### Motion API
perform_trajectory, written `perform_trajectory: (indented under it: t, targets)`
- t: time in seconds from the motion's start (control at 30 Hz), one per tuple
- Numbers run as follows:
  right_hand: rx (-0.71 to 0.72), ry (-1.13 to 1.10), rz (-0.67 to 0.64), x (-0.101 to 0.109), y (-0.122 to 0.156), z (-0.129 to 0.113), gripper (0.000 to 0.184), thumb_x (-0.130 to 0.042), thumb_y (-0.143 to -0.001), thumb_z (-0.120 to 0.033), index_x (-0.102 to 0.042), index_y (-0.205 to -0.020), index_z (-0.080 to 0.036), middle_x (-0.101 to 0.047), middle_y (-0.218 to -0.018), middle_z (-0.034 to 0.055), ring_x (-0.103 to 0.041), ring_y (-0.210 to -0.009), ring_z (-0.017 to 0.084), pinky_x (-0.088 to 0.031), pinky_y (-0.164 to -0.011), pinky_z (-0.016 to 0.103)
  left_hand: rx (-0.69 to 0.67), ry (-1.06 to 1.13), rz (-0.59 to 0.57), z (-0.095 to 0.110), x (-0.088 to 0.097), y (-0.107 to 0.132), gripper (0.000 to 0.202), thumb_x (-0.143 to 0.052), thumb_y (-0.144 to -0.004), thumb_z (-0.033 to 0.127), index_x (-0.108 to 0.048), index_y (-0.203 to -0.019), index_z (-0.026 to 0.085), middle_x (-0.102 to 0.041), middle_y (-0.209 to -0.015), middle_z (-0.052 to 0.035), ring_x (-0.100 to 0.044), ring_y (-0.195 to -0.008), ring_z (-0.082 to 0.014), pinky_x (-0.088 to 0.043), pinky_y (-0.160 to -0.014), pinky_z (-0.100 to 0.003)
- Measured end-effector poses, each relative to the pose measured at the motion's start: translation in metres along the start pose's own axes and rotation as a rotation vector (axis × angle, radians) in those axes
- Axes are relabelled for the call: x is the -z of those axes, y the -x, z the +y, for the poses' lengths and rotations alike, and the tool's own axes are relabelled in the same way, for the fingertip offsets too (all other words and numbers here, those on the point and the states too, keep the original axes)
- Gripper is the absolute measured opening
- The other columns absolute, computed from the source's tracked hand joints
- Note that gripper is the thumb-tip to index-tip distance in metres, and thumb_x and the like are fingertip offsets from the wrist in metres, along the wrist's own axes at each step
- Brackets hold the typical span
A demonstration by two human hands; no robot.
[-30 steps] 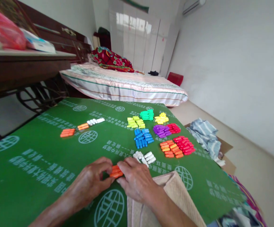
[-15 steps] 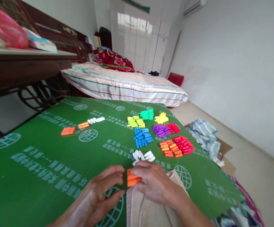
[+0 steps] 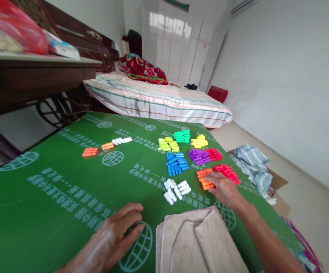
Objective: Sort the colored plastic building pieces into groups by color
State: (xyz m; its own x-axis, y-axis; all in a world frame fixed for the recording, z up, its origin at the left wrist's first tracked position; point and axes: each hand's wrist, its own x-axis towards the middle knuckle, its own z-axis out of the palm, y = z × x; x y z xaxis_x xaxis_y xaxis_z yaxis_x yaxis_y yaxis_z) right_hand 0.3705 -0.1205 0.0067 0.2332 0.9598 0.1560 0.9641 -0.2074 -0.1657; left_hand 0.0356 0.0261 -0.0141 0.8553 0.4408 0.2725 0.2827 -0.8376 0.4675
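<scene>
My left hand (image 3: 119, 231) rests low over the green table, left of a folded beige cloth (image 3: 192, 242). Its fingers are curved, the thumb stands apart, and nothing is in it. At the right, my right hand (image 3: 223, 189) has its fingers closed on small orange pieces (image 3: 205, 176), shaped like pen caps, at the orange pile. The fingers hide part of that pile, so I cannot tell how many pieces they grip. Loose white pieces (image 3: 177, 191) lie just beyond the cloth. Red pieces (image 3: 227, 173) lie right behind my right hand.
Blue (image 3: 177, 163), purple (image 3: 198, 156), lime (image 3: 168, 145), green (image 3: 181, 136) and yellow (image 3: 199, 141) piles stand on the green table (image 3: 67, 212). Farther left, orange pieces (image 3: 90, 152) and white pieces (image 3: 122, 140) form a slanting row. A cardboard box (image 3: 279, 180) with cloth stands beside the table.
My right hand, which held orange pieces above the cloth, has moved right and away to the orange pile. My left hand stays near the cloth. The view has turned slightly left.
</scene>
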Motion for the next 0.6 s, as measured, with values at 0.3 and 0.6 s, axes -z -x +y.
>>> perform_trajectory:
  t: [0.3,0.6]
  targets:
    - [-0.045,0.026,0.032,-0.008,0.007,0.005,0.037,-0.057,-0.073,-0.005,-0.068,-0.106,-0.018,-0.063,-0.117,0.0094,-0.058,-0.109,0.022,-0.046,-0.094,0.034,0.030,0.033,-0.027,0.003,0.003,0.003,0.021,-0.047,-0.088,0.033,-0.065,-0.087,0.022,-0.065,-0.112,-0.0051,-0.064,-0.098,-0.0148,-0.051,-0.086,-0.020]
    - [0.059,-0.026,0.295,-0.022,0.031,-0.031,0.021,-0.050,-0.085,-0.018,-0.068,-0.095,-0.021,-0.070,-0.097,0.0075,-0.067,-0.086,0.019,-0.055,-0.076,0.031,0.051,0.074,-0.041,0.001,0.028,0.000,0.018,-0.045,-0.088,0.028,-0.062,-0.087,0.020,-0.064,-0.109,-0.0068,-0.063,-0.097,-0.0144,-0.052,-0.084,-0.024]
